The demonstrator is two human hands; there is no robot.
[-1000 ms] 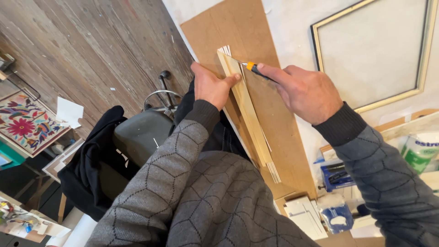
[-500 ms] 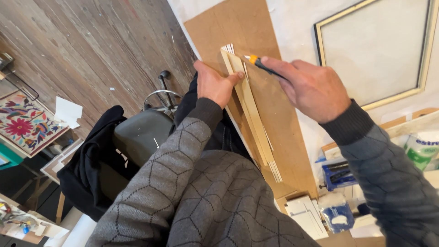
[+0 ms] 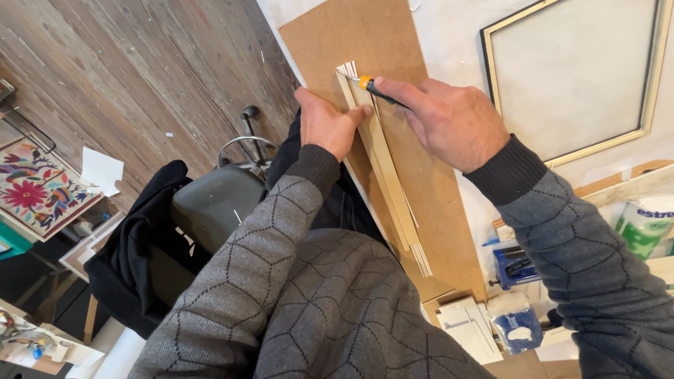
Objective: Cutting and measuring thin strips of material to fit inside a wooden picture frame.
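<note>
My left hand (image 3: 325,127) presses flat on a bundle of thin pale wood strips (image 3: 385,173) lying lengthwise on a brown board (image 3: 393,42). My right hand (image 3: 449,121) grips a utility knife (image 3: 375,89) with an orange tip and black handle. Its tip sits at the far end of the strips, close to my left fingertips. The strips' near ends fan out slightly toward my body.
A gold-edged picture frame (image 3: 495,77) lies on the white table at the right. Blue tools (image 3: 516,267), a white box (image 3: 469,328) and a green-and-white roll (image 3: 644,224) sit nearer me. A dark stool with black clothing (image 3: 203,210) and an embroidered floral panel (image 3: 31,189) stand on the wooden floor at left.
The knife tip has stayed at the far end of the strips, edging slightly along them. My left hand keeps pressing the bundle; the view shifted a little.
</note>
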